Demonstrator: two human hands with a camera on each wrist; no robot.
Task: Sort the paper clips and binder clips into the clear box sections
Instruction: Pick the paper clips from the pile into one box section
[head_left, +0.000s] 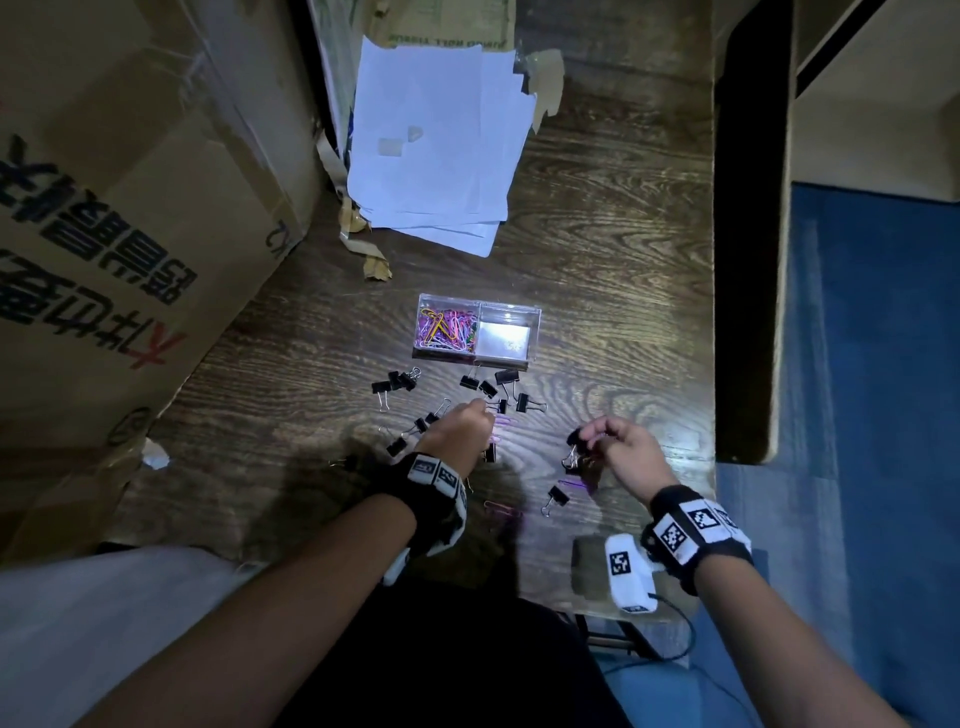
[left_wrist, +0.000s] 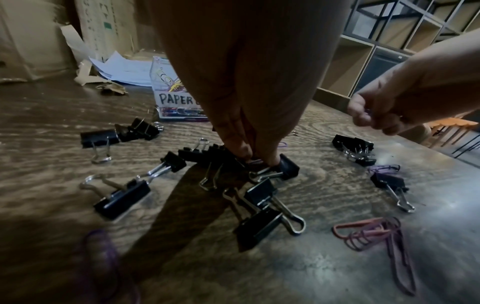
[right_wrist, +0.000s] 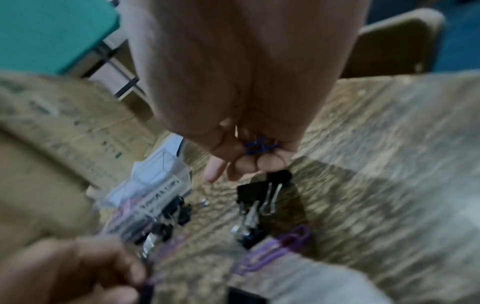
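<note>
— Purple wire paper clip (left_wrist: 255, 161) near the middle of the dark wood-grain surface (head_left: 597, 218): left hand (head_left: 460, 434) pinches it among the scattered black binder clips (left_wrist: 122, 198)?

— Yes. Lift it straight up so no handles snag. Right hand (head_left: 626, 449) curls round blue clips and a binder clip.

— Where next?

— Clear plastic two-section box (head_left: 477, 331), towards the far edge; its left section holds coloured clips

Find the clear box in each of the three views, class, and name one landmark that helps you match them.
Head view: the clear box sits mid-table, beyond both hands.
Left wrist view: upper middle, partly hidden behind the left hand, label reading "PAPER".
Right wrist view: left of centre, blurred.
Shared landmark: the white paper stack behind the box.
</note>
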